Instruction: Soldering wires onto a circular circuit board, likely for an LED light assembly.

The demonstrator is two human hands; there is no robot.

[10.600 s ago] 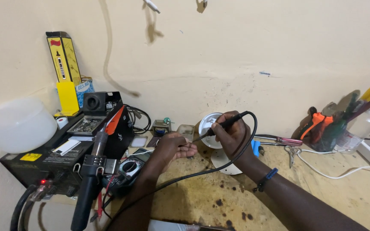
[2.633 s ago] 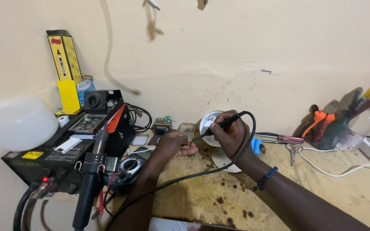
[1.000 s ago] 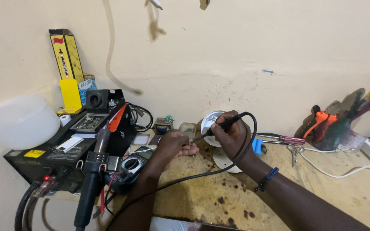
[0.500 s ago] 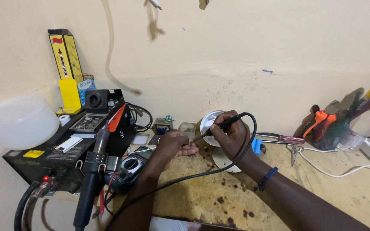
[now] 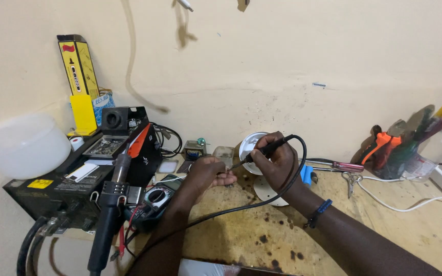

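My right hand [image 5: 277, 163] grips a black soldering iron [image 5: 262, 152] like a pen, its tip pointing down-left toward my left hand. A black cable [image 5: 262, 202] loops from the iron over my right wrist and down to the lower left. My left hand [image 5: 208, 174] rests on the stained wooden bench [image 5: 282, 240], fingers pinched on a small part that is too small to make out. Behind my hands a white round lamp housing [image 5: 246, 145] leans against the wall, and a white disc [image 5: 264, 190] lies under my right wrist.
A black rework station [image 5: 62, 189] fills the left, with a hot-air wand [image 5: 111, 214] hanging in front and a multimeter [image 5: 154, 197] beside it. A white dome [image 5: 24, 145] sits on top. Pliers, scissors [image 5: 354, 180] and a holder of tools [image 5: 400, 148] crowd the right.
Almost nothing differs. Both hands stay in the same spot with the iron tip at my left fingers; the view shifts very slightly.
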